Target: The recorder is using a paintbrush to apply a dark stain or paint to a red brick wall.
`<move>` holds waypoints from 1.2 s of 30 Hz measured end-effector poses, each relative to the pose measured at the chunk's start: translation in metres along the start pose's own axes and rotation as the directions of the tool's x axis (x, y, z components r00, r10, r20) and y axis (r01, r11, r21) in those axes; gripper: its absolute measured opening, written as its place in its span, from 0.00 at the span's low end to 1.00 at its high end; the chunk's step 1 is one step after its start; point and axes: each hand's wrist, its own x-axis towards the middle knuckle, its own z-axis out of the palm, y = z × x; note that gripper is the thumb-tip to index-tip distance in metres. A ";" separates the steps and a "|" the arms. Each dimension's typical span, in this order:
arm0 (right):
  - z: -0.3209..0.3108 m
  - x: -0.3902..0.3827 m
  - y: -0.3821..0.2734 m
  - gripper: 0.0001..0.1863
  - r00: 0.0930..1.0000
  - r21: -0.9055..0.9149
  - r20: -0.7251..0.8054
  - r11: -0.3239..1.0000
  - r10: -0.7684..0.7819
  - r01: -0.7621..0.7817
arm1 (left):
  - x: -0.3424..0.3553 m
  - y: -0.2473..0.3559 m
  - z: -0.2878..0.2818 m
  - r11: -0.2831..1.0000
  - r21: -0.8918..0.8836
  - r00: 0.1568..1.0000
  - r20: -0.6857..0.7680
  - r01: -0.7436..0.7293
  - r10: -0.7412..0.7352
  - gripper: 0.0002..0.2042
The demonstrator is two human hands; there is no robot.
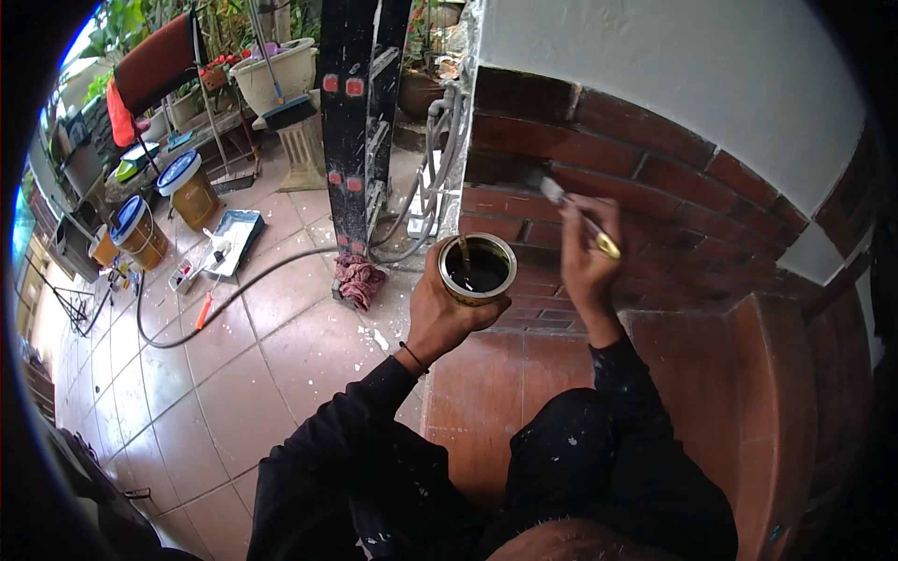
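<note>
The fingers of the right hand (591, 251) were closed round a thin paintbrush (572, 208), whose bristles were pressed against a dark mortar joint in the red brick wall (673, 168). The left hand (441, 309) was wrapped about one small open tin (478, 267), held just beside the brush hand and filled with dark liquid.

The step in hand was judged to be the painting of the joints between the bricks. The next move would probably call for the brush to be dipped again into the tin, then drawn steadily along the joint so the brick faces were kept clean.

One brush and one tin were counted at the hands. Further out, one black ladder (360, 112), one red rag (359, 280) at its foot, one paint tray (234, 238), two blue-lidded buckets (188, 188) and one black hose (238, 292) were seen on the tiled floor (234, 393).
</note>
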 end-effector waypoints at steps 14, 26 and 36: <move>-0.015 0.011 -0.021 0.08 0.995 -0.032 -0.077 0.998 -0.057 0.055 | -0.003 0.006 -0.006 1.000 0.011 0.999 0.027 -0.027 0.027 0.49; -0.025 0.015 -0.007 0.06 0.992 -0.086 -0.104 0.995 -0.065 0.056 | -0.004 0.015 -0.010 0.998 -0.009 0.997 0.036 -0.067 0.068 0.48; -0.003 0.062 -0.020 0.04 0.976 -0.165 -0.116 0.972 -0.185 0.165 | -0.004 0.005 -0.005 0.996 -0.065 0.998 0.037 -0.053 0.055 0.47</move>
